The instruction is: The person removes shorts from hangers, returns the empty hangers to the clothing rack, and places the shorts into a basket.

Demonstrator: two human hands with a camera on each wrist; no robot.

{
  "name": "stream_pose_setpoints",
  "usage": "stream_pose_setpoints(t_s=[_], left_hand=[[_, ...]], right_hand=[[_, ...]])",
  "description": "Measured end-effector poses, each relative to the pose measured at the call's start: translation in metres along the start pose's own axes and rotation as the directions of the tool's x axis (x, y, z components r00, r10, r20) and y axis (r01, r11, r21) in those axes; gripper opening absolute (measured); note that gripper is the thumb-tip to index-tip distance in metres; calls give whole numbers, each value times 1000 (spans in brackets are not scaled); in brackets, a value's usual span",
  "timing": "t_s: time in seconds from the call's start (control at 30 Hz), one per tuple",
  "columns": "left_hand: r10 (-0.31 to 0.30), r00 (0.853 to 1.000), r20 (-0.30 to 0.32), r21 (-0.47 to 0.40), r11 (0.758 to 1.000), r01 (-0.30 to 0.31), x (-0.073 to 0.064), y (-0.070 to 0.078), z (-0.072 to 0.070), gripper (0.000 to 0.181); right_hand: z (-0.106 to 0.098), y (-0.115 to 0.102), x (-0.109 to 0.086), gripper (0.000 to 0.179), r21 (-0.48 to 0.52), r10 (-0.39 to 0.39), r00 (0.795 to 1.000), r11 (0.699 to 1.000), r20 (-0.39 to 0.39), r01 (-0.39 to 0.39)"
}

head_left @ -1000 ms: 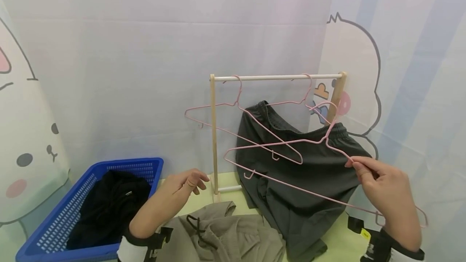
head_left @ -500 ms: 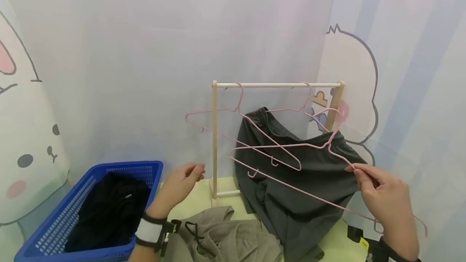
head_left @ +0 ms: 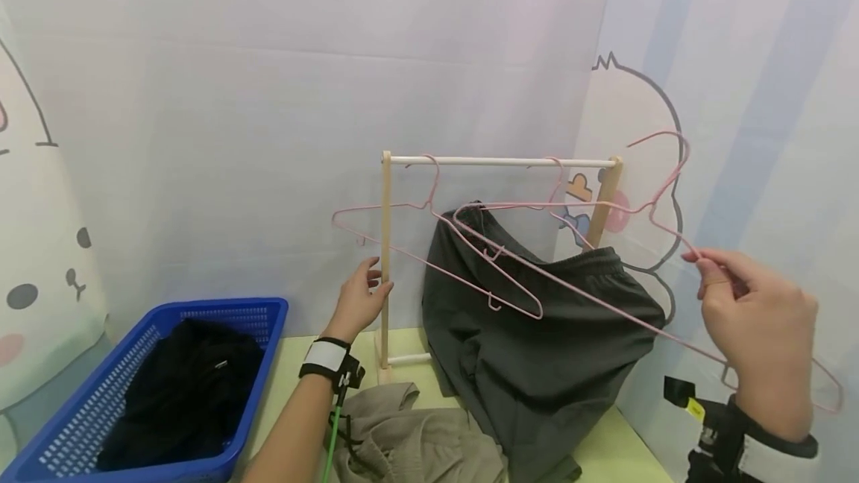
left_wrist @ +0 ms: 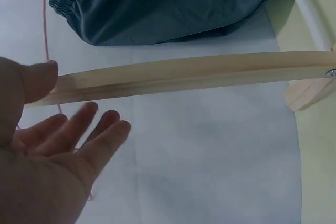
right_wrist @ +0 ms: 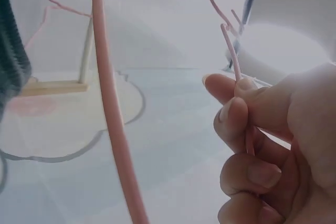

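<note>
My right hand [head_left: 758, 326] pinches the sloping shoulder of a pink wire hanger [head_left: 590, 293]; its hook points up, right of the rack, and nothing hangs on it. In the right wrist view the fingers [right_wrist: 233, 116] curl round the thin wire. My left hand [head_left: 359, 300] is beside the left wooden post [head_left: 385, 244] of a small clothes rack, thumb and fingers spread. The left wrist view has the post [left_wrist: 194, 74] passing between thumb and fingertips. On the rack's white bar [head_left: 503, 162] hang a bare pink hanger [head_left: 483, 285] and another carrying dark grey shorts [head_left: 537, 341].
A blue basket [head_left: 258, 364] with a black garment [head_left: 184, 393] inside stands at the left. Khaki pants [head_left: 429, 438] with a dark drawstring lie on the light green tabletop [head_left: 285, 364] in front of the rack. A pale curtain [head_left: 235, 133] backs everything.
My right hand has lifted the held hanger up and to the right. My left hand has moved from above the khaki pants forward to the left post. The view has shifted slightly.
</note>
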State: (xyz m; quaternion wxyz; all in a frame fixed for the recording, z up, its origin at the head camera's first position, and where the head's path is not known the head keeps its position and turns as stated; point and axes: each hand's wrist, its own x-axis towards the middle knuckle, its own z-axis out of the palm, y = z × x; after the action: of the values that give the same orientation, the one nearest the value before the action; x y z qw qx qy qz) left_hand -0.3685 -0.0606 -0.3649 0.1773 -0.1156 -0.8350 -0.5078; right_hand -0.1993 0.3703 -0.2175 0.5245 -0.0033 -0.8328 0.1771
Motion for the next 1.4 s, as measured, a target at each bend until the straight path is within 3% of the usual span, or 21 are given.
stream_pose_setpoints(t_s=[0.17,0.3,0.47,0.67,0.87,0.97,1.17,1.4], left_hand=[[38,998,-48,-22,999,-39,1,-7,7,36],[47,996,-76,-10,999,-48,-1,-8,13,27],[31,994,-107,4,1000,-31,1,-6,17,24],[17,994,-111,9,1000,-16,3,-4,21,23],[-25,993,-115,3,1000,25,3,-5,22,23],[-33,993,-114,-1,999,34,4,-6,23,23],[-49,994,-98,-8,999,48,2,-8,24,24],[-29,994,-107,-6,1000,29,3,-9,23,25]], right_hand=[[-2,-4,14,27,-44,48,999,998,-13,-48],[9,-5,25,29,-53,52,998,997,35,-50],[38,-16,45,32,-27,25,989,999,142,-22],[89,-39,63,28,43,-91,967,996,236,83],[137,-65,60,23,81,-193,930,981,312,177],[152,-70,53,23,106,-191,915,981,354,163],[167,-68,38,22,119,-183,903,982,390,147],[169,-64,30,24,128,-158,896,985,415,115]])
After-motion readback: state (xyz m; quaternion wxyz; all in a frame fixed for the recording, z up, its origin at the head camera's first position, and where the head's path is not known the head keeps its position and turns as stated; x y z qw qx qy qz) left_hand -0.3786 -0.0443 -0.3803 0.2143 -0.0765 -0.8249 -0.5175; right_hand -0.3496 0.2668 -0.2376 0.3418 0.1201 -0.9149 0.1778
